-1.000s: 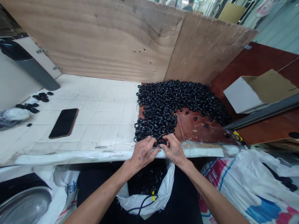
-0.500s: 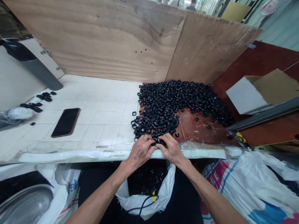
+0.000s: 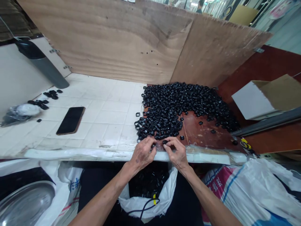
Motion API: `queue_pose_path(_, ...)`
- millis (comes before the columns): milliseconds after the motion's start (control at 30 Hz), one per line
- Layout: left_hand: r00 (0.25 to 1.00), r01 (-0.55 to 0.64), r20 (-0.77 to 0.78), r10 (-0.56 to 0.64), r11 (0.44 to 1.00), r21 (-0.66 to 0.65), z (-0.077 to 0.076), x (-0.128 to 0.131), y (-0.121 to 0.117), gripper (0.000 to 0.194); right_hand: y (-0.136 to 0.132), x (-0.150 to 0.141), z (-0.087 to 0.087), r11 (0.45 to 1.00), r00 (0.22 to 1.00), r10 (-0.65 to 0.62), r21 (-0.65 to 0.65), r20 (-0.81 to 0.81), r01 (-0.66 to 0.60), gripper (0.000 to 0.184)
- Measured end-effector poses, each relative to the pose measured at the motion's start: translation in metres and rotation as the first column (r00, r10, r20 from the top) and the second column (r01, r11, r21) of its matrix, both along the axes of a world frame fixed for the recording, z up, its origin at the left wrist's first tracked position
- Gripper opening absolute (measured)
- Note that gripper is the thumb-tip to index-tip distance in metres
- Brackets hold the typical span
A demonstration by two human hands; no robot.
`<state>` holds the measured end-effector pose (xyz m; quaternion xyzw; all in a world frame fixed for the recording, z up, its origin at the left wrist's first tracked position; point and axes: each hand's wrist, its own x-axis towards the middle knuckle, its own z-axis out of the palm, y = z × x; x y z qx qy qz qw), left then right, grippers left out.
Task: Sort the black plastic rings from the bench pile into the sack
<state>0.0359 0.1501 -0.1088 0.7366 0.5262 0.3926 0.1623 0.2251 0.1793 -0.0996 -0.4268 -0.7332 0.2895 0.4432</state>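
At the table's front edge, my left hand (image 3: 144, 152) pinches a small black ring (image 3: 154, 144) between thumb and fingers. A short gap away, my right hand (image 3: 176, 152) grips a small black plastic part (image 3: 165, 142) at its fingertips; its exact kind is too small to make out. Just beyond both hands spreads a large pile of black ring-like parts (image 3: 162, 116). Below the edge, between my forearms, an open white woven sack (image 3: 134, 204) holds many similar black parts.
A phone (image 3: 71, 120) lies on the white tabletop at left, with a grey cylinder (image 3: 50, 72) leaning behind it. An open carton (image 3: 254, 100) stands at right beside a dark metal bar (image 3: 270, 121). Wooden boards (image 3: 113, 40) wall off the back. A filled white bag (image 3: 249, 188) sits lower right.
My hands, close together before over the black parts, are now slightly apart, each with its own piece. The whole view has shifted a little, so the scene sits farther right.
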Motion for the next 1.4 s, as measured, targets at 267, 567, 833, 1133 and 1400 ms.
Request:
queue_pose_path(267, 0.971, 0.088, 0.224, -0.081, 0.996, -0.021, 0.005, -0.005, -0.005, 0.029, -0.014, -0.015, 0.0, 0.972, 0.988, 0.039, -0.222, -0.15, -0.072, 0.017)
queue_pose_path(567, 0.723, 0.161, 0.688, 0.068, 0.951, -0.263, 0.015, -0.01, -0.007, 0.017, -0.023, -0.028, 0.01, 0.877, 0.919, -0.077, -0.465, -0.386, -0.122, 0.026)
queue_pose_path(833, 0.57, 0.32, 0.814, 0.114, 0.881, -0.348, 0.012, -0.014, -0.007, 0.04, -0.021, -0.027, 0.002, 0.938, 0.953, -0.052, -0.341, -0.297, -0.055, 0.022)
queue_pose_path(1133, 0.622, 0.283, 0.775, 0.114, 0.89, -0.358, 0.014, -0.013, -0.018, 0.029, -0.024, -0.028, 0.017, 0.991, 0.991, 0.083, -0.092, -0.107, -0.093, 0.013)
queue_pose_path(1400, 0.806, 0.152, 0.591, -0.015, 0.971, -0.183, 0.015, -0.014, -0.021, 0.02, -0.033, -0.03, 0.015, 0.998, 0.999, 0.024, -0.059, 0.032, -0.022, 0.01)
